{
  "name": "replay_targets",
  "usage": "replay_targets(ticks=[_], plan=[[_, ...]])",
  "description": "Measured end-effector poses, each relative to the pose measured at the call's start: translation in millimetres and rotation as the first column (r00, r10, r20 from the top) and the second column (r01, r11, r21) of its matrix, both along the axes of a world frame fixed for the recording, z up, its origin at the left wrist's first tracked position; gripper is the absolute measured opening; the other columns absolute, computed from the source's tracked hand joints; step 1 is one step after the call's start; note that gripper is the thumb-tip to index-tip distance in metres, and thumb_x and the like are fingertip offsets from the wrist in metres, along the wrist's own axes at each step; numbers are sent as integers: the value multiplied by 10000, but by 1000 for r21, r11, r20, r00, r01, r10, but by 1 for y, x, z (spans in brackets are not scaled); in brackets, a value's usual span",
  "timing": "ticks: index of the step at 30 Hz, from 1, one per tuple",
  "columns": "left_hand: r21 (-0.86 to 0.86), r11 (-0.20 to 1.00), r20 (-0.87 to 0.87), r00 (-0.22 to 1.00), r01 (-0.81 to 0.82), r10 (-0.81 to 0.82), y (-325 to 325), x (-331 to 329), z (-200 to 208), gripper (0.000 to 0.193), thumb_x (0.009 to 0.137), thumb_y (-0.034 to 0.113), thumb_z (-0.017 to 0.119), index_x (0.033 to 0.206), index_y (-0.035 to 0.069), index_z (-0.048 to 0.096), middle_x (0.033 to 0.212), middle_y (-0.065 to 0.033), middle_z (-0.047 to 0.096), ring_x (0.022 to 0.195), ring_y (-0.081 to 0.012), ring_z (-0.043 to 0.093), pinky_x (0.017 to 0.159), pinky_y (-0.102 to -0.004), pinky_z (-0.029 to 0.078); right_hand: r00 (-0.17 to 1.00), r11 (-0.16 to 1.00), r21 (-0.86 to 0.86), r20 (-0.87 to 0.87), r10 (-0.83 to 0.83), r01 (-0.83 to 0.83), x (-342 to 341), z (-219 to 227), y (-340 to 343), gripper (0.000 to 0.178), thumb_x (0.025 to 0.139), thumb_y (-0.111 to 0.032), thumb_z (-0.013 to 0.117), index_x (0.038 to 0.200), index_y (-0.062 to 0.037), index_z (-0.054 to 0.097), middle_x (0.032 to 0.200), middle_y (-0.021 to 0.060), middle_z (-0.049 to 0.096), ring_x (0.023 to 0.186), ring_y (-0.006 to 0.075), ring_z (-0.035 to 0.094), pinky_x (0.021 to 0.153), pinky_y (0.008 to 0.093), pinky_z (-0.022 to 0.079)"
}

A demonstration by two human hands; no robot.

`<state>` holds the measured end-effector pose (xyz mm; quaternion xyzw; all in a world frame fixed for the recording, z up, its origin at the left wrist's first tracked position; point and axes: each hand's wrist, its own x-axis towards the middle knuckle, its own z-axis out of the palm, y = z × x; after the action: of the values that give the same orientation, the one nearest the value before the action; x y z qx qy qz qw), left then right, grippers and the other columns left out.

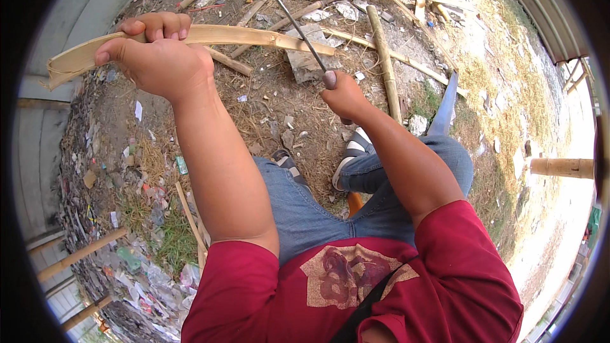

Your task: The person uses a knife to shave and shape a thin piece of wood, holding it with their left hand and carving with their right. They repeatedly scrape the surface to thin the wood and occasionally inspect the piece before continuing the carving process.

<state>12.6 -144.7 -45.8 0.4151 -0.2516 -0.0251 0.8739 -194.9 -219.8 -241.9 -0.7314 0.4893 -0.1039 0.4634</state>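
Note:
My left hand is closed around a long split strip of pale bamboo, which it holds up and roughly level across the view. My right hand grips the handle of a long thin knife. The blade points up and to the left and crosses over the bamboo strip near its right end. I sit with my legs in blue jeans and striped sandals below the hands.
Several bamboo poles and split strips lie on the dirt ahead, with a flat grey stone. Litter and dry grass cover the ground at left beside a grey wall. A thick bamboo post sticks in from the right.

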Motion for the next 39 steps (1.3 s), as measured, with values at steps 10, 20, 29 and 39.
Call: replay_targets(ticks=[10,20,29,39], plan=[[29,998,22,998,-53,52,3,-1,1,653,1003,706,131,834,126,379,624,-16,314,560,-161,244,572,-312,285,973,948,-302,165,160,-105,20,29,23,268,825,-143,639,1048,-9,576,824,275,657,834,480,641,740,505,509],[33,993,-68,991,-115,117,7,14,-3,605,1030,650,103,835,138,358,616,-6,307,558,-157,228,571,-315,293,992,972,-204,27,121,-113,14,28,26,276,829,-158,623,1036,19,579,924,299,668,927,470,645,834,526,503],[91,989,2,993,-120,120,2,-4,6,627,1018,673,104,828,131,354,614,-16,326,557,-160,237,579,-318,320,999,999,-24,-14,-48,48,-8,-44,-8,308,827,-177,630,1087,-12,606,977,256,690,976,435,654,862,489,513],[73,987,101,986,-140,132,3,-14,13,647,985,737,183,859,126,356,633,-11,331,548,-156,247,561,-318,307,980,965,-241,140,141,-104,13,28,14,262,800,-148,635,1022,-12,597,894,274,677,892,470,653,796,500,513]])
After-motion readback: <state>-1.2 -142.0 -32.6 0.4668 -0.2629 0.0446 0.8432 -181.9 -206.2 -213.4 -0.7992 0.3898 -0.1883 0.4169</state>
